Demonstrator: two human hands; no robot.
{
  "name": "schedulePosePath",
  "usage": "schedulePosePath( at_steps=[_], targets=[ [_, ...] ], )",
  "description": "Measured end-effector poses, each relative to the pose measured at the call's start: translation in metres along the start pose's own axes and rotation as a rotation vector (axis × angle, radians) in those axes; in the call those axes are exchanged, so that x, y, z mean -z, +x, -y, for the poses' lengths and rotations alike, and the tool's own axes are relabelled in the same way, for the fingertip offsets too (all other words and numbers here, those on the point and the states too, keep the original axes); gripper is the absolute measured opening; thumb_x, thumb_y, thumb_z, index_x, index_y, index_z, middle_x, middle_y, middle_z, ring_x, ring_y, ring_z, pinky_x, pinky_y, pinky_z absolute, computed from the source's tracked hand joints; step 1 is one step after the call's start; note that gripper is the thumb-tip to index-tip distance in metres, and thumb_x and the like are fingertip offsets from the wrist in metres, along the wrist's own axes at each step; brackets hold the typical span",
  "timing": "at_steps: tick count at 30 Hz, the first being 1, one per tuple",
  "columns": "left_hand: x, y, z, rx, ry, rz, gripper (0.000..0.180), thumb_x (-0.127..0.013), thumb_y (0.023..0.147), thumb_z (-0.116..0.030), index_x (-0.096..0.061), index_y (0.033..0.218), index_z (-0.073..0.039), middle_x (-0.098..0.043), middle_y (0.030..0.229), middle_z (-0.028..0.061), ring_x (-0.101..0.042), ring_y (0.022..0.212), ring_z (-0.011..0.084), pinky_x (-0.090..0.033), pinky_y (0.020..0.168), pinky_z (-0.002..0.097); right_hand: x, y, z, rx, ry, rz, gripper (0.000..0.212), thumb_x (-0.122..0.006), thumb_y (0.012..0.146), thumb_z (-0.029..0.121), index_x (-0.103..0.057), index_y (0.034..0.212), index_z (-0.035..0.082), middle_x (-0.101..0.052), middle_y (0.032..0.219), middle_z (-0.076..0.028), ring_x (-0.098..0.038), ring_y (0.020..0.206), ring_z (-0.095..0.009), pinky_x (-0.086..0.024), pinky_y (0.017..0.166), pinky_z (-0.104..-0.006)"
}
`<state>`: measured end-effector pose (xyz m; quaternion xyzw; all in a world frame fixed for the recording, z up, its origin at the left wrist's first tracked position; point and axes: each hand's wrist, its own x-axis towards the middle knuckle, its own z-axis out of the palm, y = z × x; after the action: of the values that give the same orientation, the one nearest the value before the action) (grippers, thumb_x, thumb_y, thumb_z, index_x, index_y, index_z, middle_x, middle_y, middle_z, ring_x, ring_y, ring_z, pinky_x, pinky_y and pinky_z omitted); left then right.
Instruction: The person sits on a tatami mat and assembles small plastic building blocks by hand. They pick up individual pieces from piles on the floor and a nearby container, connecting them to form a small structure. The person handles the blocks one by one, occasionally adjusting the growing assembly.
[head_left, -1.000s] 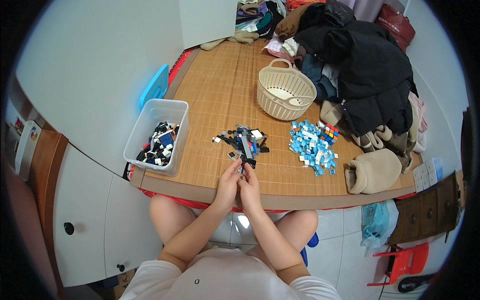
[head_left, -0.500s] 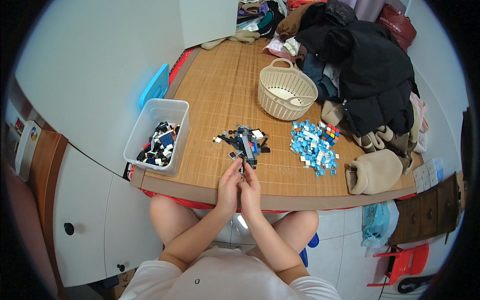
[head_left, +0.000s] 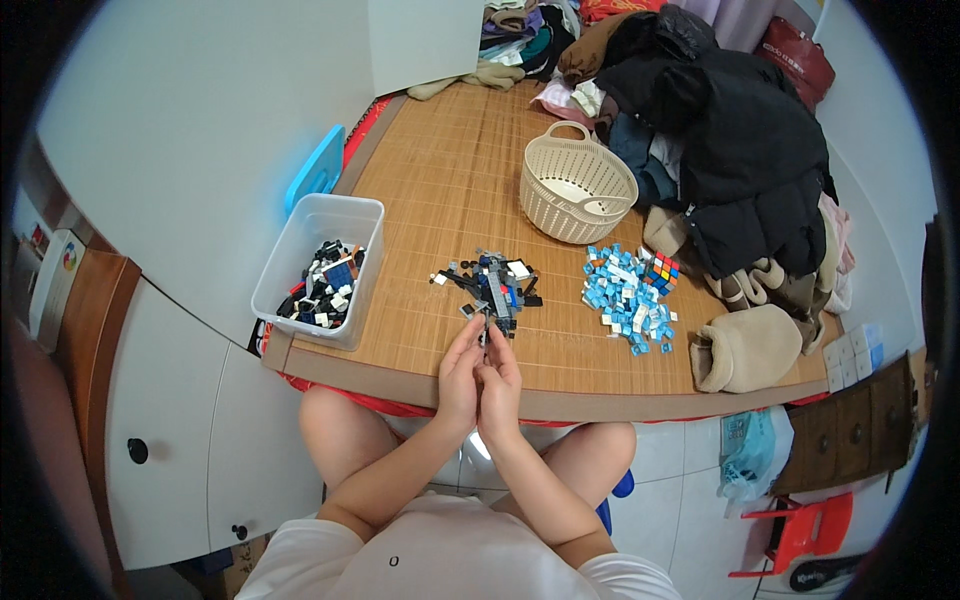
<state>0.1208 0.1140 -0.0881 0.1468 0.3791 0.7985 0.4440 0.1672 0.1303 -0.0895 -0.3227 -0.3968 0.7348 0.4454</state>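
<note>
Close together at the mat's near edge, my left hand [head_left: 460,378] and my right hand [head_left: 499,385] meet with their fingers closed. Between the fingertips is a small dark grey building-block piece [head_left: 485,337]; its exact shape is mostly hidden. Just beyond the fingertips lies a loose pile of black, grey and white building blocks [head_left: 495,285], with a bit of red and blue in it. Off to the right is a heap of light blue and white blocks [head_left: 625,300]. A colourful puzzle cube [head_left: 662,272] rests at that heap's upper right edge.
A clear plastic bin [head_left: 365,270] of mixed blocks stands left, its blue lid [head_left: 316,170] upright behind. Farther back on the bamboo mat [head_left: 430,170] is a beige basket [head_left: 568,220]. Clothes, including a black jacket [head_left: 755,160], are heaped at right, near a beige fleece item [head_left: 748,345].
My hands stay in nearly the same place, still holding the small piece. The whole view has shifted slightly; the piles, bin and basket keep their places on the mat.
</note>
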Motion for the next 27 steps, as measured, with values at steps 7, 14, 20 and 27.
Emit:
schedulePosePath(
  at_steps=[7, 14, 20, 27],
  targets=[
    [-0.003, -0.006, -0.013, -0.028, -0.072, -0.004, 0.045, -0.033, 0.09, -0.005, -0.031, 0.132, 0.007, -0.033, 0.138, 0.0175, -0.031, 0.129, 0.0214, -0.025, 0.107, 0.0311, -0.008, -0.007, 0.01, -0.04, 0.052, 0.069, 0.053, -0.036, 0.081, -0.009, -0.031, 0.134, -0.003, -0.039, 0.133, -0.013, -0.04, 0.12, -0.019, -0.033, 0.099, -0.0284],
    [-0.007, -0.02, -0.056, -0.121, -0.07, 0.003, 0.045, -0.032, 0.09, -0.005, -0.028, 0.133, 0.007, -0.03, 0.139, 0.0185, -0.026, 0.132, 0.0226, -0.021, 0.109, 0.0319, -0.038, -0.021, 0.027, -0.006, 0.075, 0.183, 0.054, -0.037, 0.082, -0.008, -0.03, 0.135, -0.003, -0.034, 0.138, -0.014, -0.035, 0.126, -0.02, -0.028, 0.104, -0.0294],
    [0.004, -0.026, -0.097, -0.266, -0.056, -0.028, 0.046, -0.031, 0.089, -0.004, -0.028, 0.133, 0.008, -0.029, 0.14, 0.0182, -0.025, 0.133, 0.0225, -0.02, 0.109, 0.0321, -0.082, -0.03, 0.036, -0.034, 0.124, 0.329, 0.054, -0.037, 0.083, -0.008, -0.029, 0.136, -0.001, -0.033, 0.139, -0.013, -0.033, 0.127, -0.019, -0.027, 0.104, -0.0298],
    [0.024, -0.023, -0.149, -0.438, -0.07, -0.111, 0.049, -0.03, 0.087, -0.005, -0.026, 0.134, 0.008, -0.028, 0.14, 0.0177, -0.024, 0.133, 0.0236, -0.018, 0.109, 0.033, -0.137, -0.028, 0.029, -0.058, 0.114, 0.515, 0.053, -0.037, 0.084, -0.007, -0.029, 0.136, 0.0, -0.03, 0.14, -0.013, -0.031, 0.128, -0.02, -0.027, 0.104, -0.0305]
  ],
)
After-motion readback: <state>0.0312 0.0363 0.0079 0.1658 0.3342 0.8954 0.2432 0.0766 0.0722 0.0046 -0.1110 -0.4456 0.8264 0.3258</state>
